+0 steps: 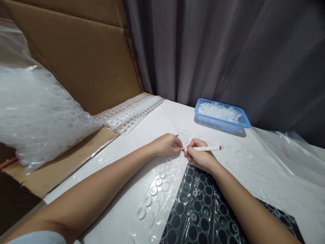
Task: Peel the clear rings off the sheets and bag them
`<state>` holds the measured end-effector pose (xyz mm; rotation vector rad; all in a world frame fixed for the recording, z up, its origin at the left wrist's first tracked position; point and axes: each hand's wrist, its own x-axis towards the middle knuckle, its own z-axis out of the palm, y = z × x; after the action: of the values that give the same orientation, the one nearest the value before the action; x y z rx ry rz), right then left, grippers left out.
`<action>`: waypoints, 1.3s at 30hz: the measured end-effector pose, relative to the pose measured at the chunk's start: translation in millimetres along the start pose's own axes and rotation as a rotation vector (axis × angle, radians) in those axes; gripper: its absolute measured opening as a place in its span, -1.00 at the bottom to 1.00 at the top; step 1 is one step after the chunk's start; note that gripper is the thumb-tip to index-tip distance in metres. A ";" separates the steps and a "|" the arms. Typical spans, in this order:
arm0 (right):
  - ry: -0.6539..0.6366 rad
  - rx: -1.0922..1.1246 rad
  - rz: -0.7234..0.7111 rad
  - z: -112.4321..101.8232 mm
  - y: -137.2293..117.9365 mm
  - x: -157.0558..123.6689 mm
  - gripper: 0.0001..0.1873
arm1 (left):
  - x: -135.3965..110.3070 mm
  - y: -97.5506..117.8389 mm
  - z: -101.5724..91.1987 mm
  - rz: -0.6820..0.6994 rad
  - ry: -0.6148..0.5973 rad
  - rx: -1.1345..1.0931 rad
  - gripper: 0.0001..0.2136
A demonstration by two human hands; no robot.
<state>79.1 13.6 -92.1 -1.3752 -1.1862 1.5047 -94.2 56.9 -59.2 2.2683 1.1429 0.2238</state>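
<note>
My right hand [200, 156] grips a slim white pen-like tool [208, 148] with a red end, its tip pointing left toward my other hand. Close to that tip, my left hand [167, 144] is closed in a pinch; what its fingers hold is too small to make out. Under and below the hands lies a clear plastic strip [162, 186] carrying a row of white rings [153, 190]. To its right, a black sheet [200, 206] is covered by clear film with round shapes, partly hidden by my right forearm. Loose clear rings [188, 134] lie just beyond my hands.
A blue basket [220, 127] of clear pieces stands at the back right. On the left, a large plastic bag [45, 112] of rings leans near a cardboard box [83, 51]. Clear ring sheets [132, 113] lie behind; a clear bag [291, 152] is at right.
</note>
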 end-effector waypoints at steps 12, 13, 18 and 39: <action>0.010 -0.077 -0.042 1.3 6.2 5.5 -0.89 | 3.1 4.4 -20.5 -0.219 0.405 -0.797 -0.86; 0.014 -0.049 -0.039 0.9 4.8 4.8 -0.90 | 3.6 3.5 -20.8 -0.237 0.390 -0.854 -0.86; 0.195 0.065 -0.054 -1.8 -3.9 3.0 -0.90 | 8.1 1.6 -3.5 -0.155 0.208 -0.727 -0.68; 0.136 -0.036 -0.090 -2.6 8.1 14.2 -0.91 | 10.2 8.4 3.2 0.019 0.208 0.272 -0.80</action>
<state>80.3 25.3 -103.8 -1.4058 -1.1789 1.3123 -81.0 59.5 -58.2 2.5413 1.3275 0.3358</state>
